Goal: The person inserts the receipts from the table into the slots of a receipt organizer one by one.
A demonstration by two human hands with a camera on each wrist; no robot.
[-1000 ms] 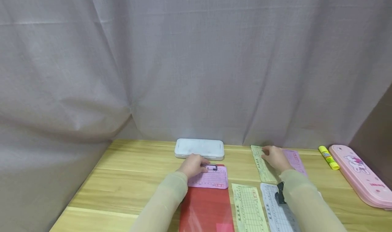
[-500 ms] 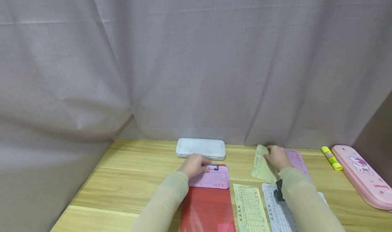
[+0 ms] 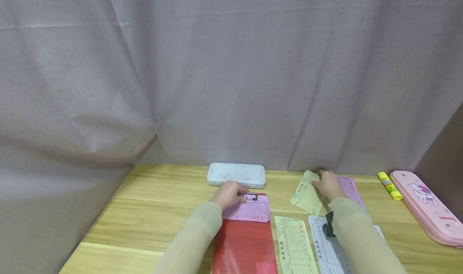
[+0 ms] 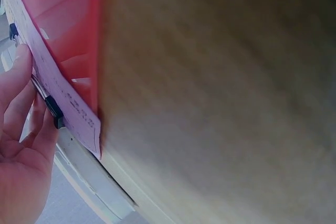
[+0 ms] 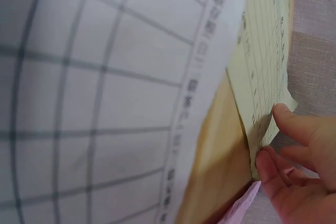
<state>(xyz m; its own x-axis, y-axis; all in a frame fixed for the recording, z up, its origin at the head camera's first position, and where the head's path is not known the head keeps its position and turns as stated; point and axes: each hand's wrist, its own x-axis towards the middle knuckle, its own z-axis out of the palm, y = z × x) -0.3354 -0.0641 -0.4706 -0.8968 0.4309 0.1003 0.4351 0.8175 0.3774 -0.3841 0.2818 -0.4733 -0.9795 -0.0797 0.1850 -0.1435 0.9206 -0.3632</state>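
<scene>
My left hand (image 3: 227, 195) pinches the metal clip (image 4: 43, 95) at the top of a red clipboard (image 3: 243, 242); the thumb lies on one side of it, the fingers on the other. A pink printed form (image 3: 255, 210) sits under that clip, on the board. Off to the right, my right hand (image 3: 330, 185) pinches the edge of a pale yellow printed form (image 3: 306, 191) between thumb and fingers. In the right wrist view this yellow form (image 5: 265, 61) is raised at a slant. Partly behind the right hand lies a purple-pink form (image 3: 351, 191).
A second yellow form (image 3: 296, 242) and a white form (image 3: 327, 248) lie right of the clipboard, the white one partly under my right sleeve. A white case (image 3: 236, 173) stands behind the clipboard. At far right are a yellow glue stick (image 3: 390, 185) and a pink pencil case (image 3: 427, 205).
The yellow form in my right hand has turned, its lower end swinging left. The right hand has shifted slightly right; the left hand stays at the clip.
</scene>
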